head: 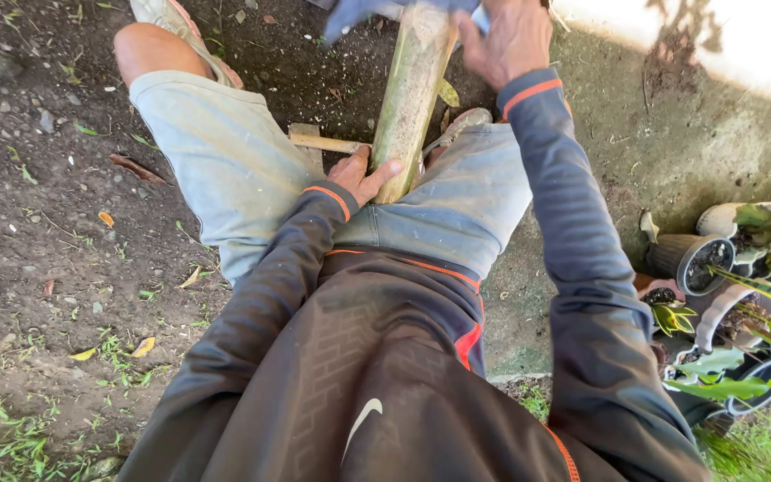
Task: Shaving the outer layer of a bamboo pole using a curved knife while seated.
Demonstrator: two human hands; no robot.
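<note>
Left hand (363, 174) fingers wrapping bamboo pole (412, 89) base, bracing it between knees; right hand (510, 40) clenching blurred tool handle. Keeping thumb clear.

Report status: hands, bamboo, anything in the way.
Left hand gripping bamboo pole at its near end, between the knees. Right hand on the far end, blurred; grip unclear. Small wooden piece on the ground beside the pole; potted plants off right.

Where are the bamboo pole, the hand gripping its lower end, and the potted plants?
Bamboo pole (412, 89), head view, mid-shaft.
Left hand (363, 176), head view, back of hand.
Potted plants (705, 263), head view, pot rim.
</note>
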